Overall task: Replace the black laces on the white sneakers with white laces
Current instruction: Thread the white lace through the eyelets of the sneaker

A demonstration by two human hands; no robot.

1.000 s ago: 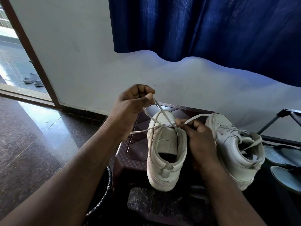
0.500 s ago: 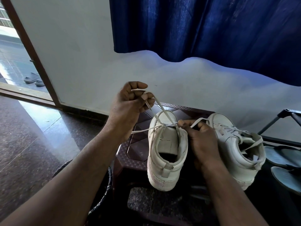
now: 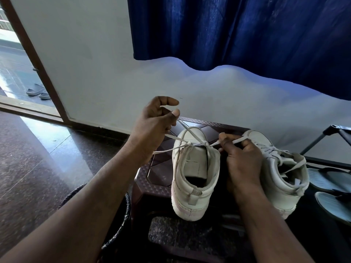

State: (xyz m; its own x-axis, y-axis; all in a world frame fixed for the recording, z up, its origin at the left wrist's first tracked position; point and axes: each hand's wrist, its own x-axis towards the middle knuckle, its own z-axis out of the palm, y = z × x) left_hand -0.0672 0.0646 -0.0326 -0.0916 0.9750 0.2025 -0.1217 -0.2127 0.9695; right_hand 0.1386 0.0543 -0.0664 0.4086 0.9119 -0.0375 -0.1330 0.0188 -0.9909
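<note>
The left hand [image 3: 155, 124] and right hand [image 3: 243, 160] each pinch an end of the white lace [image 3: 191, 133] over the sneaker [image 3: 193, 168]; pulling both evenly should seat the knot.

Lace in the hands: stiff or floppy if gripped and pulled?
Likely floppy: the lace runs straight only where the left hand and right hand pull it taut, and its free tail hangs slack beside the sneaker. It looks flat and thin, so a pinch should hold, though it may slip. A hard pull could drag the sneaker.
</note>
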